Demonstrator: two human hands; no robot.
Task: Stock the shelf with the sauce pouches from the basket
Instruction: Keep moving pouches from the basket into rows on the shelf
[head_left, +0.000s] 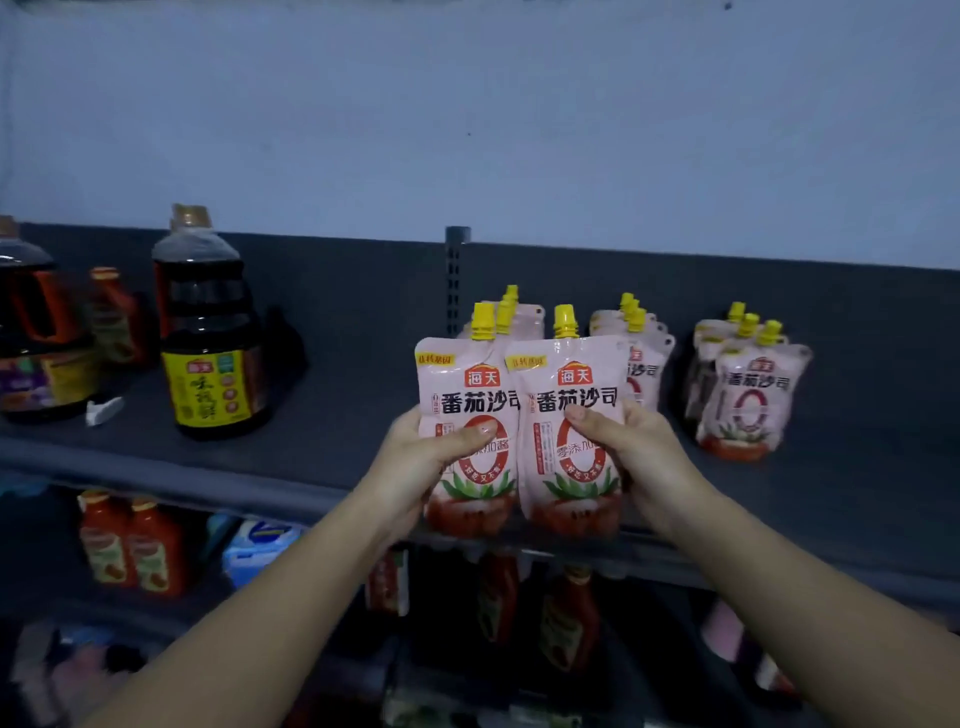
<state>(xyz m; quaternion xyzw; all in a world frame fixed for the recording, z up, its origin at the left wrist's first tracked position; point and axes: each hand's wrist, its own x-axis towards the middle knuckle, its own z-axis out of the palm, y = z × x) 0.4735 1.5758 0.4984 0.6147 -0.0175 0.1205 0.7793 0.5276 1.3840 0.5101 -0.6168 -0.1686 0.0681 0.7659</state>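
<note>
Pouches (470, 384), one gripped in the left hand (415, 462), one in the right hand (644, 457), should go down spout-up, fronting the seemingly upright rows (748, 400) on the shelf (337, 426).

Dark jugs (210, 332) stand at left, a white scrap (104, 410) between them; red bottles (106, 540) and a blue pack (260, 548) sit lower down.

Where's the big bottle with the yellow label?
Head view, left side: the big bottle stands on the shelf between another dark bottle and held pouches.

pouches (571, 415): glossy plastic film | shelf (337, 415): matt dark metal | bottle (208, 332): shiny plastic
</note>
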